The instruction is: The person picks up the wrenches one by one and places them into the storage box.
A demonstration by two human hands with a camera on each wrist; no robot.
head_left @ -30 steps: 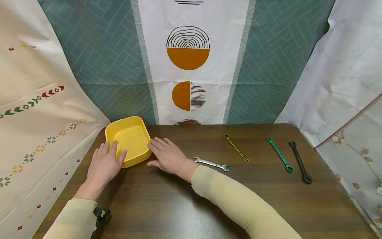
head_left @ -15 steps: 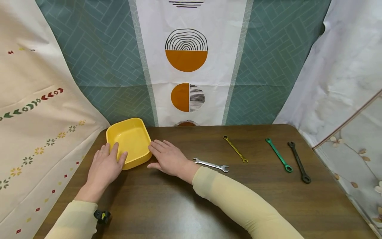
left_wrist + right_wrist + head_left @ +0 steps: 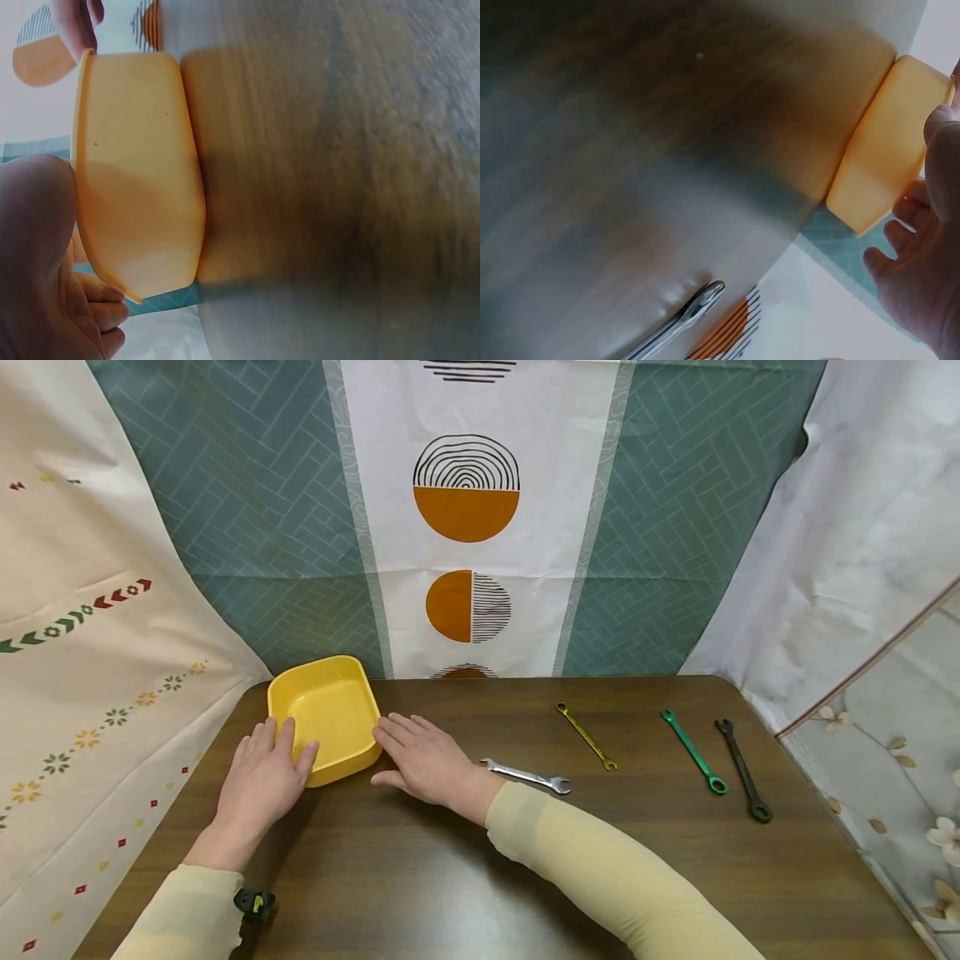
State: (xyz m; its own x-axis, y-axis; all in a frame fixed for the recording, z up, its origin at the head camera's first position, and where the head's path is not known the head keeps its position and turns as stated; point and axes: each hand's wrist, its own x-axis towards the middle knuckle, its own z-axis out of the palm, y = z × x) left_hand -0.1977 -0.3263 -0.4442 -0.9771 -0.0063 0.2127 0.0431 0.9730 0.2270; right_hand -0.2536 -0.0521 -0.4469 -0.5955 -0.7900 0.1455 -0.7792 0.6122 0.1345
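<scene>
A yellow square plastic tray (image 3: 330, 714) sits at the back left of the table. My left hand (image 3: 262, 777) lies at its left front corner, fingers extended over the rim and thumb along the front side. My right hand (image 3: 429, 762) is at the opposite side, its straight fingertips against the tray's right wall. Seen from the left wrist, the tray's outer wall (image 3: 139, 165) stands on the table beside the left thumb. In the right wrist view the tray (image 3: 889, 142) appears next to the right hand (image 3: 926, 247).
Just right of my right hand lies a silver open-end wrench (image 3: 525, 775). Farther right are a yellow wrench (image 3: 585, 735), a green wrench (image 3: 693, 752) and a black wrench (image 3: 742, 768) on the brown table (image 3: 420, 877). Patterned cloths (image 3: 480, 527) hang behind and beside it.
Both hands stay at the tray, which keeps its place on the table. Only the head view has shifted slightly, so the wrenches appear a little farther left.
</scene>
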